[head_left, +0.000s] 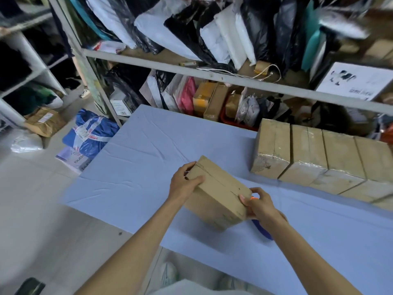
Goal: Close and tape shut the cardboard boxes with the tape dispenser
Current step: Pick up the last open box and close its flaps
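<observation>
- The tape dispenser (263, 230), mostly hidden, is gripped by the right hand (261, 207), fingers (258, 191) curled round it, against the cardboard box (219, 188);
- the box, mid-surface (148, 145), is clasped at its far end by the left hand (183, 185), fingers curled;
- taped boxes (308, 154) are lined up beyond, right.

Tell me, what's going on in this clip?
A person handles a plain brown cardboard box, flaps closed, tilted over a table covered in light blue cloth. The left hand grips its far end; the right hand sits at the near corner, apparently holding a blue and orange tape dispenser, mostly hidden. A row of brown boxes wrapped in clear tape stands at the table's right.
</observation>
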